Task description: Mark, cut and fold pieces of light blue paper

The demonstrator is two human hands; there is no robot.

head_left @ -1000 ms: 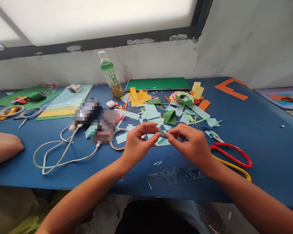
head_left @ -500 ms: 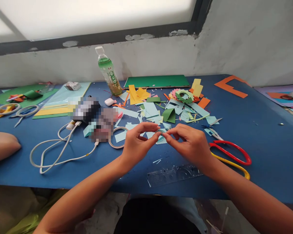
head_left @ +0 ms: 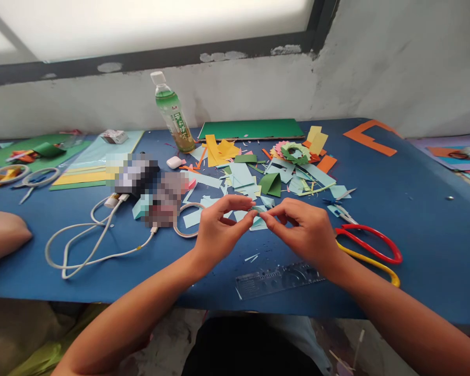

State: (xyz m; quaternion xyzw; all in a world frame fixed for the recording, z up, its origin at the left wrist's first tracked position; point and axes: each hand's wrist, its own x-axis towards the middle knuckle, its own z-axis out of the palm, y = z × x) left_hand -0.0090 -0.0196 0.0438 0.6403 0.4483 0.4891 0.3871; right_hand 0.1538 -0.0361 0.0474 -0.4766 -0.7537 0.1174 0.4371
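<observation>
Between my two hands is a small piece of light blue paper (head_left: 258,209), mostly covered by the fingertips. My left hand (head_left: 223,224) pinches its left end between thumb and fingers. The other end is pinched by my right hand (head_left: 303,227). Light blue paper scraps (head_left: 242,176) lie on the table behind the hands, with a folded dark green piece (head_left: 270,184) among them. A ring of layered pink, yellow and green paper (head_left: 292,152) sits farther back. Under my right wrist lies a clear plastic ruler (head_left: 278,281).
Scissors with red and yellow handles (head_left: 370,245) lie right of my right hand. A green-labelled bottle (head_left: 174,116) stands at the back left. A white cable (head_left: 102,257) loops left of my left hand. Another person's arm (head_left: 6,236) rests at the left edge. An orange paper frame (head_left: 370,137) lies back right.
Both hands keep their pinch on the light blue paper, with only a slight shift of the fingertips. A small pointed blue part above the right fingertips shows less now. The view has shifted slightly.
</observation>
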